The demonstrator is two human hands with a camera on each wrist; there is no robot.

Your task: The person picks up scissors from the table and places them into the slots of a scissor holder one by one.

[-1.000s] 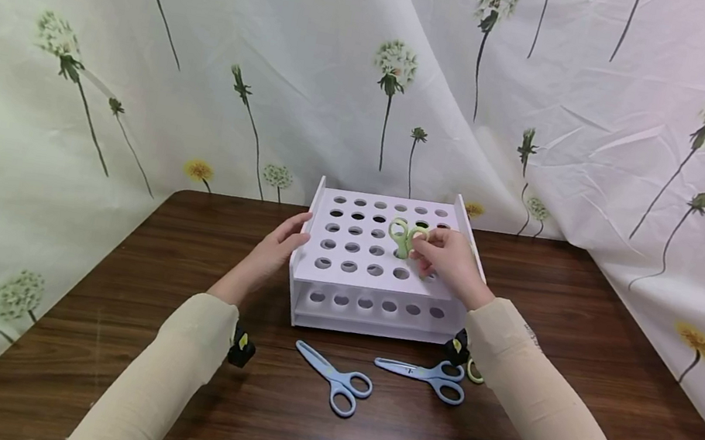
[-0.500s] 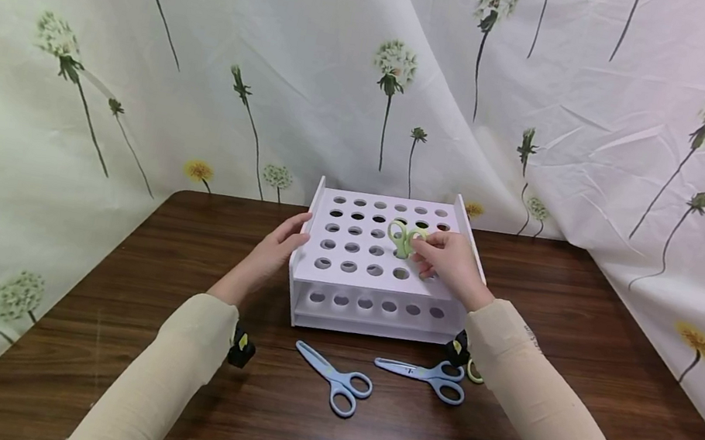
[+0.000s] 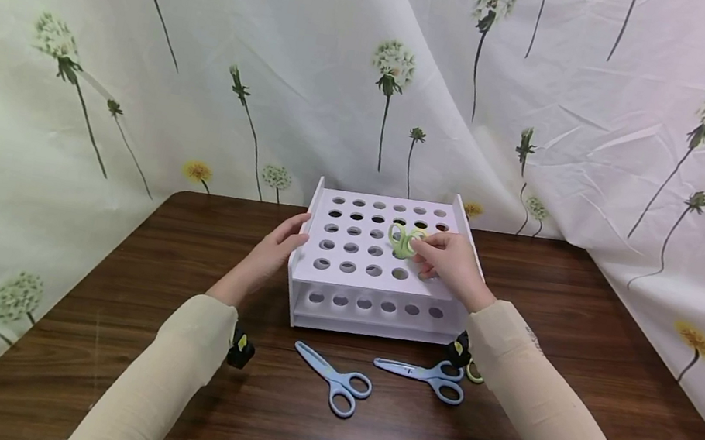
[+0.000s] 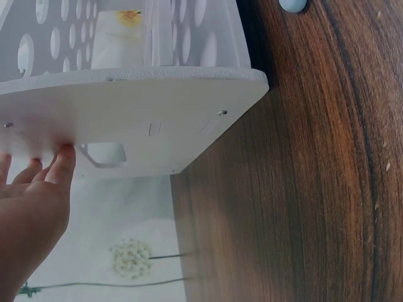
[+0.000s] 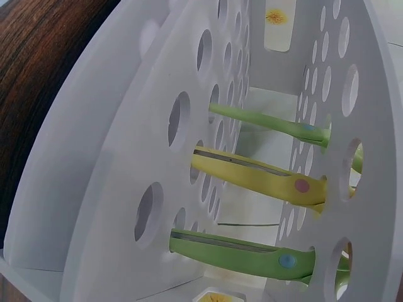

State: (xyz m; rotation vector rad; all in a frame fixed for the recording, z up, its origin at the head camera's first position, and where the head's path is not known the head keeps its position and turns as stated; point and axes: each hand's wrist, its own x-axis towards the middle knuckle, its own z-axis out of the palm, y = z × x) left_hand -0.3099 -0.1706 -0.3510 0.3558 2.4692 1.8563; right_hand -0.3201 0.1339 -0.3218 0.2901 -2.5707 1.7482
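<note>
A white two-tier rack (image 3: 359, 281) with rows of round holes stands on the table. My right hand (image 3: 453, 264) pinches a handle of the green scissors (image 3: 402, 251), which stand upright at a hole in the top tier. Right wrist view: two green scissors, a nearer pair (image 5: 242, 258) and a farther pair (image 5: 271, 123), with yellow scissors (image 5: 252, 179) between them, pass through holes in both tiers. The right hand is hidden there. My left hand (image 3: 269, 252) rests its fingertips on the rack's left side panel (image 4: 126, 113), beside the handle slot.
On the dark wooden table (image 3: 203, 422), two blue scissors lie in front of the rack: a left pair (image 3: 320, 364) and a right pair (image 3: 402, 369). A green ring handle (image 3: 473, 376) shows beside my right sleeve. A flowered curtain (image 3: 340, 131) hangs behind.
The green scissors have sunk slightly at the rack, with my right hand still on them. My left hand has stayed at the side panel.
</note>
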